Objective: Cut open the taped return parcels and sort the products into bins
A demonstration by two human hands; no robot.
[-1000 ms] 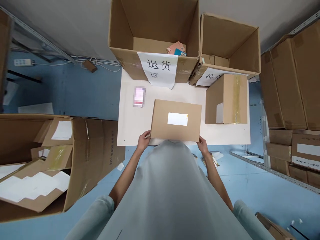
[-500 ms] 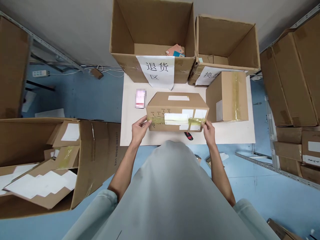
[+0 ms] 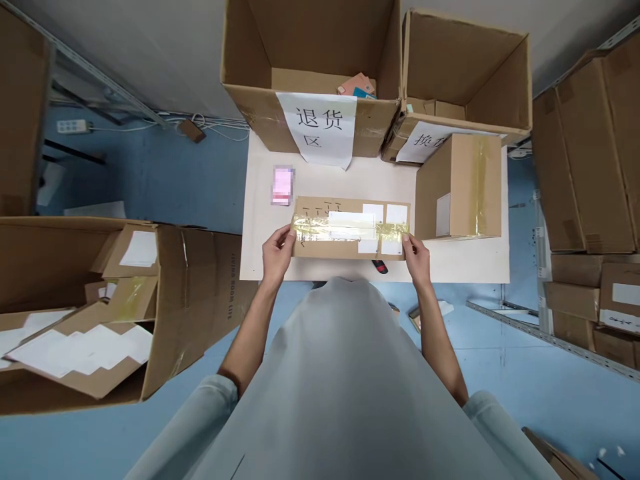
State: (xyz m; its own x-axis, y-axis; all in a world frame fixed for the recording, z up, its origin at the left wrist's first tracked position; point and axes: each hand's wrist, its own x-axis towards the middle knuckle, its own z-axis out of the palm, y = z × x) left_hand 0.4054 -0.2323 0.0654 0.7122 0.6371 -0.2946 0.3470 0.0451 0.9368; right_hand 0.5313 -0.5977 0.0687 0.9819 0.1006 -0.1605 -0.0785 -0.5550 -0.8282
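A long cardboard box (image 3: pixel 320 251) with white labels, handwriting and yellowish tape lies between my hands, over the front of the white table (image 3: pixel 265 269). My left hand (image 3: pixel 277 259) grips its left end, thumb on the taped face. At the right end, my right hand (image 3: pixel 417 261) pinches the edge in the same way. The taped, labelled face is turned up toward me. A black-and-red object (image 3: pixel 380 267) shows partly from under the box's near edge; the rest of it is hidden. Whether the box touches the table I cannot tell.
Two large open cartons (image 3: pixel 245 123) with paper signs stand at the back, small packs inside. A taped box (image 3: pixel 463 187) sits on the right, a blurred pink item (image 3: pixel 283 185) on the left. An open carton (image 3: pixel 195 293) of boxes is at left; stacked boxes (image 3: pixel 575 300) line the right.
The box has been tilted, so its labelled face now points up and the other face with a white label is out of sight. Both hands keep their grip at its ends.
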